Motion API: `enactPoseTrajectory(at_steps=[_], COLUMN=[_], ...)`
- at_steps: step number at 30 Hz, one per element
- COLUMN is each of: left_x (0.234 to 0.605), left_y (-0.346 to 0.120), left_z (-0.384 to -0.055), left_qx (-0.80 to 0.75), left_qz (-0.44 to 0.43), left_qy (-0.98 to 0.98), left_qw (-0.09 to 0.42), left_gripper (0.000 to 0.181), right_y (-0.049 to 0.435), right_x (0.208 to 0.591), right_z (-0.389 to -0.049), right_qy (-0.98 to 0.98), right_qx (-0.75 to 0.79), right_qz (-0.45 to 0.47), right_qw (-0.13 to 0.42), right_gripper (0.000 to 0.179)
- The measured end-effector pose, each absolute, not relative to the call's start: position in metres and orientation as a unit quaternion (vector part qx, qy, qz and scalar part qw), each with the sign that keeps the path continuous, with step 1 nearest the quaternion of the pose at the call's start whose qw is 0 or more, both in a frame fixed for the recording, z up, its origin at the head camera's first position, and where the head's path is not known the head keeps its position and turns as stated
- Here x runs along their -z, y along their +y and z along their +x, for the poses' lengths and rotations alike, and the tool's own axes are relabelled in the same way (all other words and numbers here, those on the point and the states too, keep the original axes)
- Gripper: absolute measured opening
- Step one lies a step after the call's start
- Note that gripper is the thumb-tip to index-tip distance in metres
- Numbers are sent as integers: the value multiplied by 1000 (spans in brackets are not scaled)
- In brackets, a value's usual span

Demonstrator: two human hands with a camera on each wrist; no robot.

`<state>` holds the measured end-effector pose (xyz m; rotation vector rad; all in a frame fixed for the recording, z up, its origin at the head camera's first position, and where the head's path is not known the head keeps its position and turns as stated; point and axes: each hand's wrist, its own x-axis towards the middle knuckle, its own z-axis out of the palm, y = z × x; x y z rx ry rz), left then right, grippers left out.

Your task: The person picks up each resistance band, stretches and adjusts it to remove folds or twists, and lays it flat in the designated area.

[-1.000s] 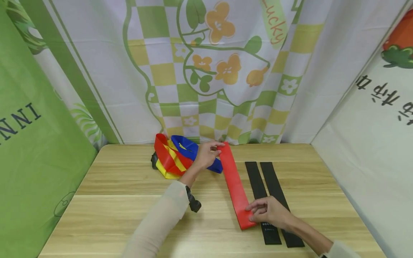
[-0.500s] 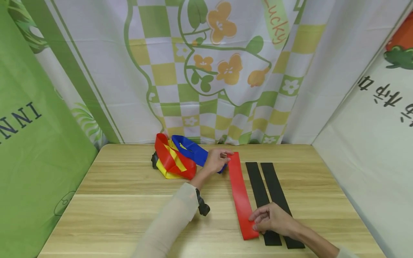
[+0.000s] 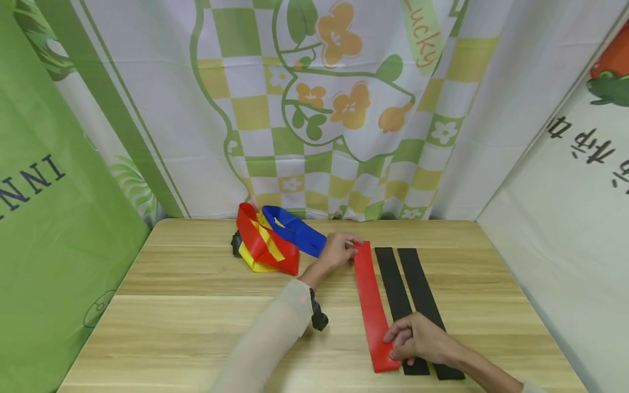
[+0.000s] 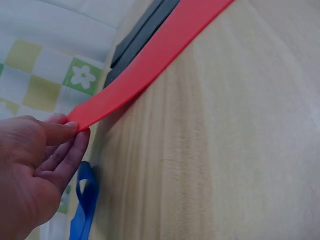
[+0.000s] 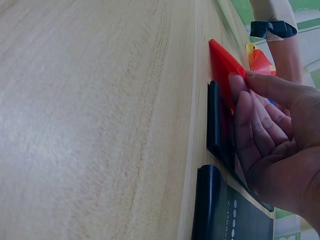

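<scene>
Here I have the red band [image 3: 371, 300] running between the worktop's [image 3: 196, 316] far and near edges, beside 2 black bands [image 3: 393, 284], left hand [image 3: 334, 252] and right hand [image 3: 425, 341] pinching opposite ends, best for something seemingly light and floppy.

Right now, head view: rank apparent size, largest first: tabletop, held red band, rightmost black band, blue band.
1. Tabletop
2. Held red band and rightmost black band: look alike, not ranked
3. Blue band, judged by its visible part; left hand hides some
</scene>
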<state>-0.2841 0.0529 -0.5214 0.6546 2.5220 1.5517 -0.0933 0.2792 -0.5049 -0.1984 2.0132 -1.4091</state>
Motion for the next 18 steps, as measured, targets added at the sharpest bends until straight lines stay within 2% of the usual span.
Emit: enactPoseTrajectory(at_steps=[6,18], left_x=[524,531], left_y=[55,60], left_z=[-283,-285], left_qx=[-495,-458], left_qz=[225,247], left_qy=[837,852], left_qw=[70,61], left_gripper=[25,24], right_y=[280,285], right_x=[503,500], right_z=[-94,-92], right_qy=[782,790], right_qx=[518,497], right_qz=[-74,-86], right_qw=[340,349], right_gripper=[22,22])
